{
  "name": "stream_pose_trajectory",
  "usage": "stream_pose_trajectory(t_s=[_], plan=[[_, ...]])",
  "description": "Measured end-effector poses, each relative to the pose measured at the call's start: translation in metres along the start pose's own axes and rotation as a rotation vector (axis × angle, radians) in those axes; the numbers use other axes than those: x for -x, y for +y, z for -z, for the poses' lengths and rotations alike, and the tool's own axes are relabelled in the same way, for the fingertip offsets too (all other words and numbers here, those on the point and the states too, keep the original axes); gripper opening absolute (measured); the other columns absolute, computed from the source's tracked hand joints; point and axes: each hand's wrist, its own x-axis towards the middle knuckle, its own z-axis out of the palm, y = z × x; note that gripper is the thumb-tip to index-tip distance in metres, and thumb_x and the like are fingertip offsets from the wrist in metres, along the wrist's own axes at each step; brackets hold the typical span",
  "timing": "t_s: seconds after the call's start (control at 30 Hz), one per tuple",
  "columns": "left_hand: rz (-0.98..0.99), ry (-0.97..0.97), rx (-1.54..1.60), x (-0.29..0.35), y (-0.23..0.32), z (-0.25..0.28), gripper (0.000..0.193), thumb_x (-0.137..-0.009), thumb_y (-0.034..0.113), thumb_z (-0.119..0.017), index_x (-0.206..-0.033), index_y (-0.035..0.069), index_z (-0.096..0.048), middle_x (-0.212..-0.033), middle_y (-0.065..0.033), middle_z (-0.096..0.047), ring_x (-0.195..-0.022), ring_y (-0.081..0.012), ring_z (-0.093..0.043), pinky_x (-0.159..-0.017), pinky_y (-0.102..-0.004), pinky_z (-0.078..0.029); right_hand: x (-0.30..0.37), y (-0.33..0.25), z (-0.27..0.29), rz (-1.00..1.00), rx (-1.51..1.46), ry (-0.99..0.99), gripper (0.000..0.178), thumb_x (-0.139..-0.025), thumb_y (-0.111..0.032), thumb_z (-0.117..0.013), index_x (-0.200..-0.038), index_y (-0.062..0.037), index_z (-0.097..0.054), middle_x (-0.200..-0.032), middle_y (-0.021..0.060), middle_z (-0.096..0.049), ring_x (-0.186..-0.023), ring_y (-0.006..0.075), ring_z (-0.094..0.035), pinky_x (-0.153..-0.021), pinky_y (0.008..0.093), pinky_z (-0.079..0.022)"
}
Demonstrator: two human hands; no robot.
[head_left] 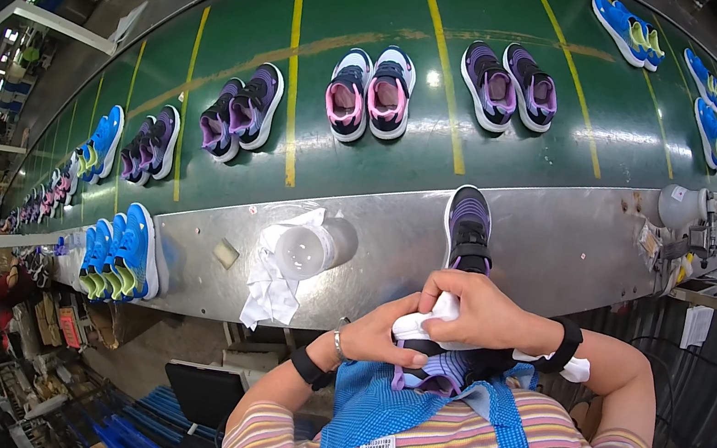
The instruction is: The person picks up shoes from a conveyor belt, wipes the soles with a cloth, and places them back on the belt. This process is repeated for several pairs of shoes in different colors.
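Close to my chest I hold a black and purple sneaker (441,369), partly hidden by my hands and apron. My left hand (370,330) is closed around its side, thumb across the upper. In the bent fingers of my right hand (482,314) is a bunched white cloth (429,323), pressed against the shoe's white-soled end. Another black and purple sneaker (470,227) with a strap stands on the metal ledge (550,243) just beyond my right hand.
A translucent plastic jar (318,248) lies with a white rag (272,295) on the ledge, beside a small beige block (225,252). Blue sneakers (127,254) stand at the left. Paired shoes (369,96) line the green conveyor belt (535,158). A grey round-headed fixture (682,207) is at right.
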Motion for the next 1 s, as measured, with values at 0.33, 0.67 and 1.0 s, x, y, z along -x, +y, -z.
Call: stream_pose_trajectory(t_s=[0.33,0.67,1.0], plan=[[0.050,-0.014,-0.019,0.014,0.007,0.002,0.052,-0.065,0.022,-0.073,-0.105,0.005,-0.043,-0.093,-0.0027,-0.048,-0.089,-0.0113,-0.047,-0.078,-0.0248,-0.039,0.012,-0.010,-0.020,0.004,-0.379,0.210,0.015,-0.067,-0.010,-0.061,-0.079,-0.0024,-0.056,-0.078,0.0059,-0.055,-0.071,0.0143,-0.053,-0.064,0.0268,-0.042],[0.025,0.020,-0.014,0.024,0.004,0.000,0.055,-0.065,0.020,-0.073,-0.109,0.004,-0.043,-0.097,-0.0045,-0.050,-0.091,-0.0124,-0.049,-0.080,-0.0254,-0.040,0.009,-0.005,-0.014,-0.167,-0.228,0.037,0.012,-0.069,-0.008,-0.059,-0.081,-0.0047,-0.057,-0.083,0.0030,-0.054,-0.078,0.0099,-0.051,-0.069,0.0234,-0.041],[-0.063,0.073,-0.074,0.024,0.005,-0.005,0.049,-0.067,0.020,-0.073,-0.104,0.005,-0.044,-0.095,-0.0035,-0.050,-0.090,-0.0104,-0.047,-0.079,-0.0247,-0.040,0.011,-0.017,-0.016,0.224,0.014,0.024,0.010,-0.069,-0.006,-0.069,-0.076,-0.0060,-0.061,-0.082,0.0053,-0.053,-0.081,0.0177,-0.052,-0.070,0.0290,-0.041]])
